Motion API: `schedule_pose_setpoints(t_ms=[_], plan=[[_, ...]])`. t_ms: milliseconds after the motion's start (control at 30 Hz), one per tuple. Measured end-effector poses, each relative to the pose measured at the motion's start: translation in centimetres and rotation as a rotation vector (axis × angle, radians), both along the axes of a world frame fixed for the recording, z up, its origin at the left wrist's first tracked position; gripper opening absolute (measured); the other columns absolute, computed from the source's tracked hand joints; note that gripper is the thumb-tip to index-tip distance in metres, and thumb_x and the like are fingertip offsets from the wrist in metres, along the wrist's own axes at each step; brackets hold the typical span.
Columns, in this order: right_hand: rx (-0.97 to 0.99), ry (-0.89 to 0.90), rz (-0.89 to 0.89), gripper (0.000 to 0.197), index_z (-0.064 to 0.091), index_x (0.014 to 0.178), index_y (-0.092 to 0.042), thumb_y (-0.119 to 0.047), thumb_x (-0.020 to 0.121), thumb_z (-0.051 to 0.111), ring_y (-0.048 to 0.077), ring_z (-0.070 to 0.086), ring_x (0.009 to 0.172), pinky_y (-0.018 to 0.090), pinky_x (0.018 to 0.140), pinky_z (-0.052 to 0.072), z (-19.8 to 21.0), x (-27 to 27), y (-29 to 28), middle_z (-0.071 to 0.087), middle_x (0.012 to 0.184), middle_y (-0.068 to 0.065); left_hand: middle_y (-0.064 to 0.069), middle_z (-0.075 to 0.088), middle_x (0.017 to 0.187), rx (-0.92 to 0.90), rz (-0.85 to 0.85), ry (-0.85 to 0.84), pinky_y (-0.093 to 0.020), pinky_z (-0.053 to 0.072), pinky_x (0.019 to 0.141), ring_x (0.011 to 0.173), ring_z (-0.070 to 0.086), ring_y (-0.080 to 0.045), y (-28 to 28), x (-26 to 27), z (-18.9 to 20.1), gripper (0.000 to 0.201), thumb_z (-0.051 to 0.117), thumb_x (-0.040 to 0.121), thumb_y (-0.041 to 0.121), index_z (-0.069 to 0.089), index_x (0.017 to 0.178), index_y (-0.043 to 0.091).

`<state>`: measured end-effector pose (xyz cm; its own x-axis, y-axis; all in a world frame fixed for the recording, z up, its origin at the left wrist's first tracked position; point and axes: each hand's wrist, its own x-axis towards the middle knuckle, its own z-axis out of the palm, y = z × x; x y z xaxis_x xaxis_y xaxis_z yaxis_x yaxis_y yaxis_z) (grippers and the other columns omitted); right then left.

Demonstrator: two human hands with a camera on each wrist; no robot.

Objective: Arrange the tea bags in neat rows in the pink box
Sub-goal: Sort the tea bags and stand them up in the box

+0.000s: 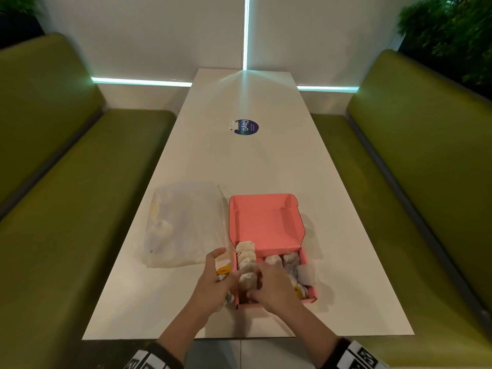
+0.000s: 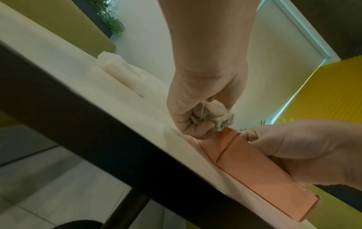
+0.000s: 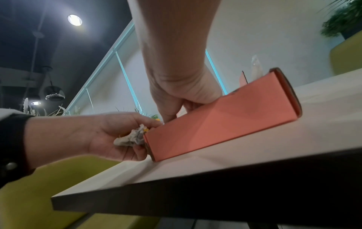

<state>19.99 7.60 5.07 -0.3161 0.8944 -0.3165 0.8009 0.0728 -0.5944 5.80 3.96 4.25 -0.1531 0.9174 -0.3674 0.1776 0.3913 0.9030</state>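
The pink box (image 1: pixel 266 222) lies open near the table's front edge, its lid folded back. A row of tea bags (image 1: pixel 246 255) runs along its left wall, and loose tea bags (image 1: pixel 290 265) lie on its right side. My left hand (image 1: pixel 225 274) sits just outside the left wall and grips a crumpled bunch of tea bags (image 2: pixel 212 115) with a yellow tag (image 1: pixel 223 270). My right hand (image 1: pixel 254 282) reaches down into the box and pinches a tea bag (image 1: pixel 247 282) at the near end of the row. In the right wrist view the box wall (image 3: pixel 215 122) hides its fingertips.
A crumpled clear plastic bag (image 1: pixel 183 225) lies on the white table (image 1: pixel 239 169) just left of the box. A round blue sticker (image 1: pixel 246 127) marks the table's middle. Green benches (image 1: pixel 80 182) flank both sides. The table's front edge runs close under my wrists.
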Motion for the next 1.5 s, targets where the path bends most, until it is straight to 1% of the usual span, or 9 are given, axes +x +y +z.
schedule_pose_setpoints(t_ms=[233, 433, 533, 767, 900, 1067, 1200, 1333, 1500], plan=[[-0.025, -0.081, 0.007, 0.044, 0.034, 0.078, -0.024, -0.03, 0.069, 0.076, 0.015, 0.047, 0.079, 0.017, 0.052, 0.028, 0.9, 0.6, 0.4, 0.05, 0.087, -0.002, 0.002, 0.063, 0.088, 0.028, -0.021, 0.01, -0.018, 0.052, 0.057, 0.063, 0.061, -0.007, -0.5, 0.0, 0.1, 0.044, 0.056, 0.091, 0.036, 0.028, 0.125, 0.038], [-0.014, -0.05, 0.087, 0.029, 0.042, 0.065, -0.024, -0.023, 0.08, 0.068, 0.014, 0.051, 0.079, 0.025, 0.085, 0.045, 1.4, -0.1, 0.0, 0.049, 0.074, 0.0, 0.01, 0.065, 0.103, 0.047, -0.112, 0.076, -0.033, 0.055, 0.083, 0.088, 0.066, -0.01, -0.7, -0.2, -1.0, 0.062, 0.074, 0.078, 0.029, 0.033, 0.12, 0.047], [0.022, -0.014, 0.023, 0.039, 0.037, 0.058, -0.028, -0.021, 0.082, 0.066, 0.003, 0.042, 0.064, 0.016, 0.071, 0.038, 1.4, -0.3, -0.1, 0.041, 0.063, -0.011, 0.021, 0.06, 0.101, 0.078, -0.145, 0.079, -0.019, 0.053, 0.078, 0.089, 0.064, -0.004, -0.8, -0.1, -0.7, 0.06, 0.074, 0.078, 0.025, 0.034, 0.112, 0.054], [0.019, -0.007, 0.037, 0.036, 0.039, 0.058, -0.025, -0.018, 0.079, 0.068, 0.005, 0.045, 0.062, 0.015, 0.065, 0.041, 0.9, -0.5, -0.1, 0.048, 0.066, -0.005, 0.019, 0.06, 0.105, 0.123, -0.132, 0.1, -0.02, 0.053, 0.081, 0.092, 0.062, -0.002, -0.8, 0.0, -0.7, 0.058, 0.073, 0.079, 0.027, 0.035, 0.111, 0.056], [0.056, -0.083, 0.072, 0.03, 0.043, 0.063, -0.023, -0.025, 0.08, 0.067, 0.016, 0.052, 0.085, 0.024, 0.079, 0.045, 0.6, -0.7, -0.3, 0.055, 0.096, 0.004, 0.025, 0.057, 0.101, 0.145, -0.146, 0.119, -0.016, 0.051, 0.077, 0.09, 0.06, 0.001, -0.8, 0.1, -0.6, 0.057, 0.072, 0.08, 0.029, 0.032, 0.11, 0.057], [0.134, -0.069, 0.026, 0.015, 0.056, 0.07, -0.027, -0.025, 0.077, 0.068, 0.011, 0.05, 0.09, 0.023, 0.078, 0.042, 2.7, 1.9, 0.8, 0.044, 0.101, -0.005, -0.002, 0.057, 0.06, 0.22, -0.165, 0.195, -0.034, 0.054, 0.065, 0.056, 0.059, -0.016, -1.3, -0.2, -0.1, 0.046, 0.067, 0.081, 0.04, 0.039, 0.114, 0.056], [0.232, -0.177, -0.014, 0.006, 0.064, 0.085, -0.027, -0.022, 0.082, 0.062, 0.015, 0.055, 0.092, 0.026, 0.078, 0.043, 4.3, 4.6, 2.2, 0.045, 0.097, -0.004, 0.009, 0.05, 0.048, 0.26, -0.153, 0.21, -0.034, 0.055, 0.063, 0.047, 0.054, -0.003, -1.6, -0.1, 0.9, 0.02, 0.056, 0.08, 0.052, 0.053, 0.098, 0.045], [0.332, -0.462, 0.183, 0.023, 0.065, 0.107, -0.03, -0.037, 0.089, 0.053, 0.019, 0.049, 0.105, 0.034, 0.083, 0.028, 3.6, 4.5, 1.9, 0.048, 0.105, -0.002, 0.018, 0.061, 0.058, 0.233, -0.17, 0.221, -0.03, 0.053, 0.062, 0.053, 0.057, -0.003, -1.5, 0.0, 0.8, 0.004, 0.068, 0.083, 0.032, 0.065, 0.081, 0.032], [0.429, -0.496, 0.182, 0.033, 0.064, 0.047, -0.034, -0.04, 0.029, 0.091, 0.011, 0.055, 0.051, 0.028, 0.053, 0.032, 1.9, 3.6, 1.3, 0.053, 0.055, -0.005, 0.015, 0.066, 0.064, 0.227, -0.218, 0.24, -0.025, 0.052, 0.062, 0.055, 0.062, -0.006, -1.6, 0.1, 0.8, 0.008, 0.068, 0.083, 0.023, 0.067, 0.079, 0.03]])
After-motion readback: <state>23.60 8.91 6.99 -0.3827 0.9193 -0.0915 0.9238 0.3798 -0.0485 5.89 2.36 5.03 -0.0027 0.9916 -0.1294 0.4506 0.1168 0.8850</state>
